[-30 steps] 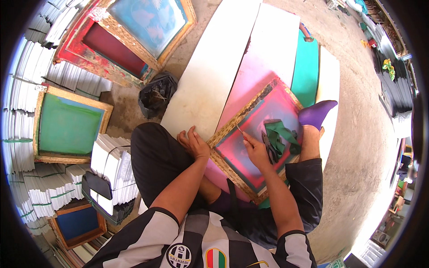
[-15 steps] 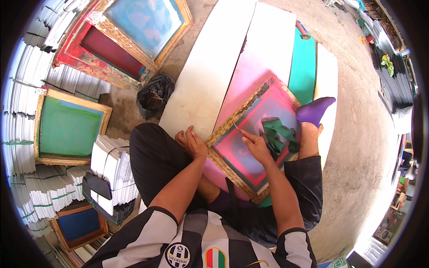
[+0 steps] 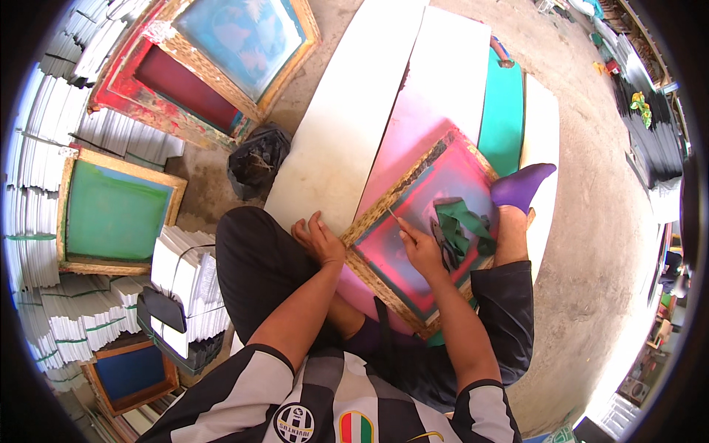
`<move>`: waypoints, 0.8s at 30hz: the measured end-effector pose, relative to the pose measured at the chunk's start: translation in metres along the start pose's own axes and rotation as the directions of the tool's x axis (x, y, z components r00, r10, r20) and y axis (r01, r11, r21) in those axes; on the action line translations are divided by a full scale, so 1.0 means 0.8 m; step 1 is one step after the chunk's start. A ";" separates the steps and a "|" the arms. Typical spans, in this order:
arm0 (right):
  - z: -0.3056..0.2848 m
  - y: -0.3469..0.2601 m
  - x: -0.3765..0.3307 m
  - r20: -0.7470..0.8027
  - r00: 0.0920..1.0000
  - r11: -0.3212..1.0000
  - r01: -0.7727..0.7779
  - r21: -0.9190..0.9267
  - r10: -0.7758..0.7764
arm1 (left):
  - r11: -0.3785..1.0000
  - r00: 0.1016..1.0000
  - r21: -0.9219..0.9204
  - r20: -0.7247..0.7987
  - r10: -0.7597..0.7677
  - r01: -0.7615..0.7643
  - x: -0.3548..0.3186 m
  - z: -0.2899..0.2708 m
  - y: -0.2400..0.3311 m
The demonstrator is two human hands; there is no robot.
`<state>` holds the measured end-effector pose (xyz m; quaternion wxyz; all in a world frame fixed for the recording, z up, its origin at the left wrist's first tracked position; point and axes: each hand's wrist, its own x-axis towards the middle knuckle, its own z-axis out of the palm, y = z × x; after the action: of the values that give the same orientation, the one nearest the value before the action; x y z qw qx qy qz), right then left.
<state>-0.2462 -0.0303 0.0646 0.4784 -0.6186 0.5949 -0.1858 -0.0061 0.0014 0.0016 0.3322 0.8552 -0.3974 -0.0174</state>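
A screen printing frame (image 3: pixel 425 166) with a pink and grey mesh lies tilted across my legs, its wooden edges worn and flecked. In my right hand (image 3: pixel 424 255) is a thin pointed tool (image 3: pixel 394 215), its tip at the inner border along the upper-left wooden bar. My left hand (image 3: pixel 320 240) rests by the frame's left corner with fingers apart, over a white board, holding nothing. A crumpled dark green cloth strip (image 3: pixel 456 221) sits on the mesh to the right of my right hand.
Long white, pink and green boards (image 3: pixel 436 66) lie ahead of me. At the left are a black plastic bag (image 3: pixel 258 159), a green-meshed frame (image 3: pixel 114 210), a blue-meshed frame (image 3: pixel 240 40) and tied stacks of white sheets (image 3: pixel 188 284). My purple-socked foot (image 3: pixel 523 186) is beside the frame.
My right hand has shifted slightly back toward me, with the tool's tip still near the same bar. My left hand has hardly moved.
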 end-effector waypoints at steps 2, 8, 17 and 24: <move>0.003 0.020 0.008 0.015 0.999 0.965 0.033 0.262 -0.039 | 1.000 1.000 -0.008 -0.001 0.013 -0.013 -0.001 0.001 0.000; -0.001 0.030 0.020 0.089 0.996 0.903 -0.019 0.430 -0.022 | 1.000 0.998 -0.003 -0.054 0.016 -0.016 0.000 0.006 -0.003; -0.025 -0.010 0.009 0.422 0.863 0.593 -0.500 0.630 0.279 | 0.998 0.998 -0.021 0.018 -0.053 0.053 0.003 0.003 -0.003; 0.023 0.037 0.015 -0.138 0.946 0.952 0.302 0.052 -0.293 | 1.000 1.000 -0.023 -0.028 0.007 -0.008 0.002 0.008 -0.004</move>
<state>-0.2454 -0.0299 0.0278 0.4276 -0.6702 0.5172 -0.3171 -0.0045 -0.0021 -0.0047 0.3475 0.8500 -0.3958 -0.0087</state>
